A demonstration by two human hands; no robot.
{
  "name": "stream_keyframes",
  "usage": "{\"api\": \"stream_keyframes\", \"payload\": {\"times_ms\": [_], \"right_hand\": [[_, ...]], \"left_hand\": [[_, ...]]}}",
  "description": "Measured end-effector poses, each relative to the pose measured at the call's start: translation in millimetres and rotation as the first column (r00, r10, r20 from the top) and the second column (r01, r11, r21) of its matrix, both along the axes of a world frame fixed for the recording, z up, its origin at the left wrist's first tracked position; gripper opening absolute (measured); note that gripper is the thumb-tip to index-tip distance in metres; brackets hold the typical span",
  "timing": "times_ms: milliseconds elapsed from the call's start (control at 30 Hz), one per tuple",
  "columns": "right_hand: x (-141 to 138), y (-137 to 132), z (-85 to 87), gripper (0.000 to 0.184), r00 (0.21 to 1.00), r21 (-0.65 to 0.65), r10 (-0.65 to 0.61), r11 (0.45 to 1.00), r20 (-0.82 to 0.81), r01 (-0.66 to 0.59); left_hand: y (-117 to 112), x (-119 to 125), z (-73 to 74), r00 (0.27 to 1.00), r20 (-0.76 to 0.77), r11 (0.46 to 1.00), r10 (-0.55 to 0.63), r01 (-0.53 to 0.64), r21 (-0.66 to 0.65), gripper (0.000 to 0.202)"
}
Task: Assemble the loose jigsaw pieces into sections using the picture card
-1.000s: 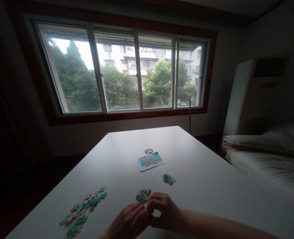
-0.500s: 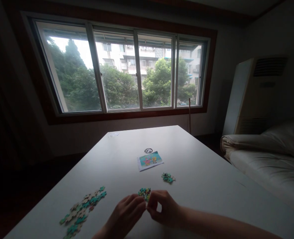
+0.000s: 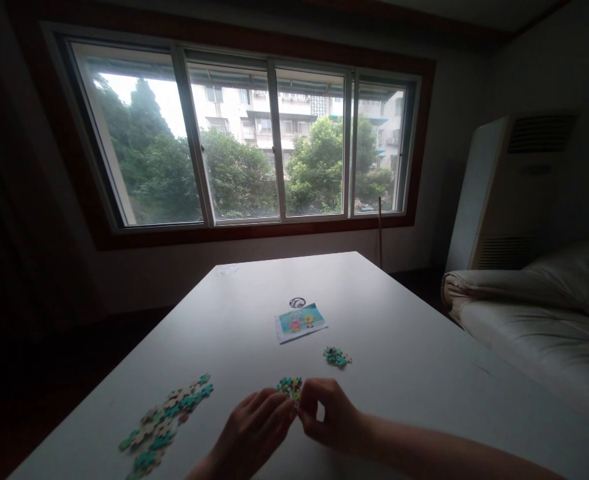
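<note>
1. Left puzzle group [image 3: 164, 425], one of three: near left; long axis runs near-left to far-right.
2. My left hand [image 3: 252, 427]: fingers bent, pointing far-right; I cannot tell whether it grips anything.
3. Middle puzzle group [image 3: 285, 384]: just beyond my hands, partly hidden.
4. Picture card [image 3: 294, 325], one: farther out; long axis roughly left-right.
5. My right hand [image 3: 338, 417]: thumb and forefinger ringed; contents hidden.
6. Right puzzle group [image 3: 337, 357]: right of the middle one, farther.

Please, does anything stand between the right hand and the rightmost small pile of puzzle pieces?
Nothing visible does: only white tabletop shows between the right hand and that small pile of puzzle pieces.
</note>
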State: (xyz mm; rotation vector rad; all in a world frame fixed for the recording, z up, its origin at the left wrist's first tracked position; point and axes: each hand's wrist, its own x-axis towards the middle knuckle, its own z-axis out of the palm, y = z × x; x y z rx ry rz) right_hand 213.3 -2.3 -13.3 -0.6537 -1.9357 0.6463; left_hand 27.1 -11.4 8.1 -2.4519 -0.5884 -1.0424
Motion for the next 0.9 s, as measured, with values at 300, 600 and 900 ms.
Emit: {"api": "stream_keyframes", "payload": {"times_ms": [300,600,900], "right_hand": [[0.1,1.6,1.0,0.015,1.000,-0.011,0.009,1.000,0.025,-0.009],[-0.6,2.8,-1.9,0.009,0.998,0.016,0.003,1.000,0.057,-0.004],[-0.1,3.7,-1.6,0.010,0.998,0.026,0.026,0.999,0.051,-0.027]], "left_hand": [[2.9,-2.0,-6.4,0.999,0.004,0.999,0.036,-0.036,-0.035,0.019],[2.4,-1.8,-4.2,1.000,-0.015,0.998,0.001,-0.002,-0.066,0.015],[3.3,2.1,-1.5,1.000,-0.027,0.998,-0.010,0.009,-0.064,0.017]]}}
